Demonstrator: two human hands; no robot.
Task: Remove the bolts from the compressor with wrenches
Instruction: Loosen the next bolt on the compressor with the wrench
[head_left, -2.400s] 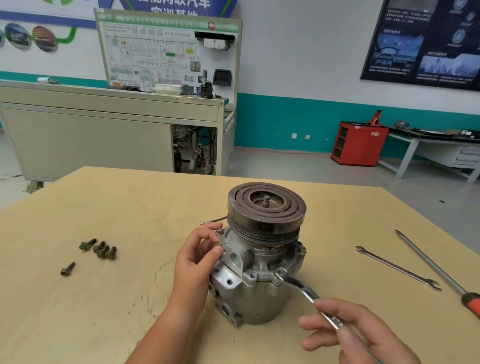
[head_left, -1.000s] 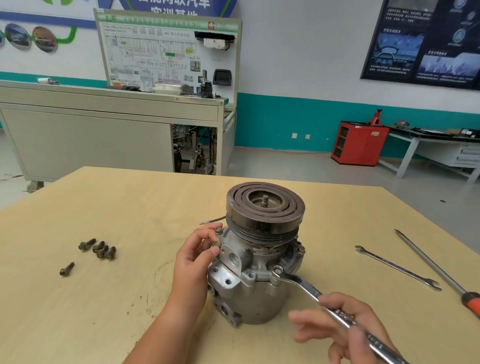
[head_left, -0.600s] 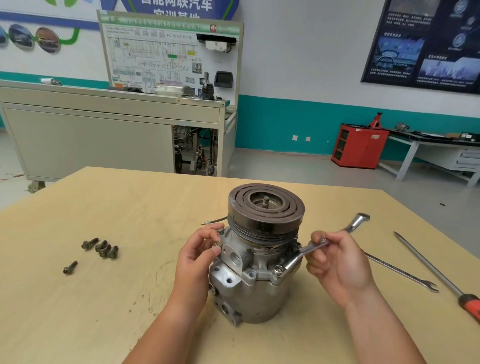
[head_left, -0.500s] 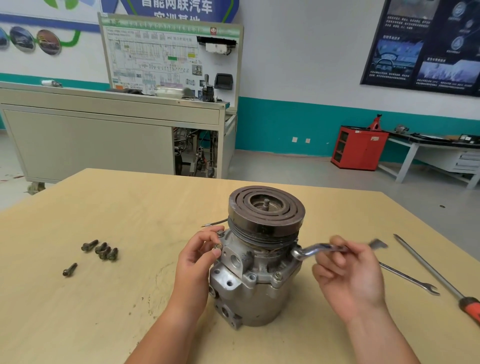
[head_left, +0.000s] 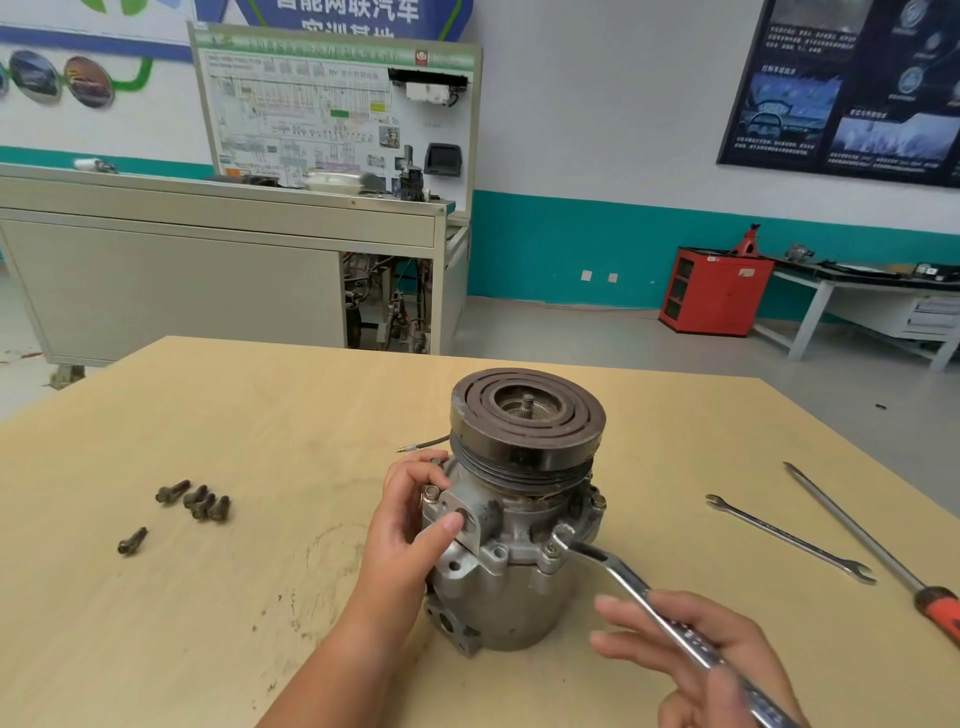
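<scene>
My right hand (head_left: 701, 660), front right of the compressor (head_left: 519, 582), is blurred and cut off by the bottom edge, as is the handle of the wrench (head_left: 621, 571) it holds. The wrench's head covers part of a bolt (head_left: 548, 555) on the compressor. My left hand (head_left: 410, 519) grips and hides the compressor's left side. Far right of the compressor, the screwdriver (head_left: 857, 530) handle runs off the edge.

a long screwdriver (head_left: 857, 532) with a red handle lies near the right edge of the wooden table (head_left: 260, 415). behind, a wiring board (head_left: 332, 109) stands on a grey bench (head_left: 208, 270). a red cabinet (head_left: 714, 291) sits beside a white workbench (head_left: 935, 314), with 1 dark poster (head_left: 841, 88) on the wall above.
</scene>
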